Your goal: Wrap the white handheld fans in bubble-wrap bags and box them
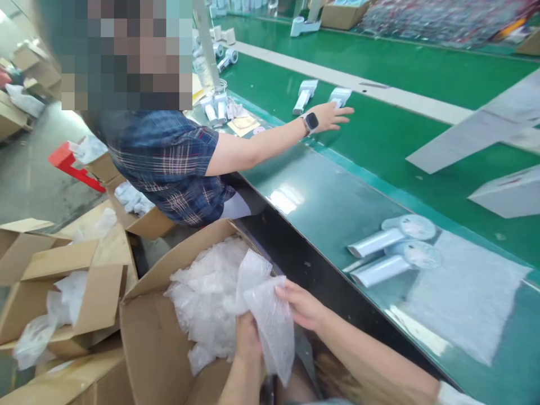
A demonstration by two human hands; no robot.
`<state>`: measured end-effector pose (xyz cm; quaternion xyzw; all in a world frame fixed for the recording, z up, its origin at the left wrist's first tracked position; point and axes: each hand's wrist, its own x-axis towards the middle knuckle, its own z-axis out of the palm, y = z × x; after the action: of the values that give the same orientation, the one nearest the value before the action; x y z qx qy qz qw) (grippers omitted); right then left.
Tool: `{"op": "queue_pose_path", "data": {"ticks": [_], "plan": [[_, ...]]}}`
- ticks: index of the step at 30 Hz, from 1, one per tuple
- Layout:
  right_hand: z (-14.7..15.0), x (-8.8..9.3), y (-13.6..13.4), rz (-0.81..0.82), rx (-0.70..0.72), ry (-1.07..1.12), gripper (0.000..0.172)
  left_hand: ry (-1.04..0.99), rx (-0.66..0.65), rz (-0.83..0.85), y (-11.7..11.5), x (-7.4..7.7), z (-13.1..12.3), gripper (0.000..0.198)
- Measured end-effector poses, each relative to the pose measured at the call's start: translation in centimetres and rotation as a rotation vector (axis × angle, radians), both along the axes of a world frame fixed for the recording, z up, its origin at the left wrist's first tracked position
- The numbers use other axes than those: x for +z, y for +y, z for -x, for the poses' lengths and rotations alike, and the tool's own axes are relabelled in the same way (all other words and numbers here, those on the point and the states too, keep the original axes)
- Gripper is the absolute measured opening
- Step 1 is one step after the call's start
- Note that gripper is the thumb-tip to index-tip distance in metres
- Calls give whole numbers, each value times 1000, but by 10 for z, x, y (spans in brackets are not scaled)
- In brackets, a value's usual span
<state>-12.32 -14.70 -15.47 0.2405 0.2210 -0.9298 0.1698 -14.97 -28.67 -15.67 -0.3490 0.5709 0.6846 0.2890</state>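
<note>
A translucent bubble wrap bag (272, 323) is held over the edge of an open carton. My left hand (248, 337) grips it from below, its fingertips partly hidden behind the plastic. On the other side, my right hand (301, 304) pinches the bag's upper edge between thumb and fingers. Many more bubble wrap bags (206, 292) lie heaped in the cardboard box (152, 337) beside my left hand. To the right, two white handled devices with round heads (383, 270) rest side by side on the bench, against a flat bubble wrap sheet (464, 298).
A co-worker (169, 163) stands ahead on the left, one hand (331, 116) reaching over the green conveyor (371, 135) by white devices (304, 97). White panels (476, 124) jut in at right. Open cartons (59, 292) crowd the left floor. The bench edge (320, 253) runs diagonally.
</note>
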Motion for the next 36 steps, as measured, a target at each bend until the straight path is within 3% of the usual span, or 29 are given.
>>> {"op": "queue_pose_path", "data": {"ticks": [4, 6, 9, 14, 17, 22, 24, 27, 29, 31, 34, 36], "plan": [[-4, 41, -5, -1, -70, 69, 30, 79, 24, -159, -18, 47, -43, 38], [-11, 61, 0, -32, -132, 88, 29, 68, -115, -166, -28, 61, -56, 36], [-20, 83, 13, -70, -168, 148, 26, 118, -285, -169, -47, 82, -56, 11], [-25, 94, 29, -107, -192, 128, 28, 218, -275, -186, -63, 112, -37, 47], [-23, 88, 26, -109, -286, 29, 37, 156, -248, -262, -50, 108, -52, 45], [-23, 67, 6, -206, -267, -47, 37, 222, 56, -385, -32, 89, -73, 36], [-27, 60, 4, -269, -207, -62, 37, 229, 202, -338, -40, 84, -60, 34], [-32, 63, 16, -464, -79, -57, 36, 350, 355, -66, -69, 78, -34, 26], [-29, 76, 25, -644, 107, 102, 28, 445, 231, 150, -88, 74, -23, 19], [-22, 91, 24, -776, 390, 359, 18, 486, -49, 220, -100, 71, -21, 13], [-7, 97, 1, -812, 712, 570, 14, 489, -389, 22, -100, 69, -29, 11], [1, 84, -18, -773, 744, 541, 19, 451, -354, -121, -98, 65, -34, 5]]}}
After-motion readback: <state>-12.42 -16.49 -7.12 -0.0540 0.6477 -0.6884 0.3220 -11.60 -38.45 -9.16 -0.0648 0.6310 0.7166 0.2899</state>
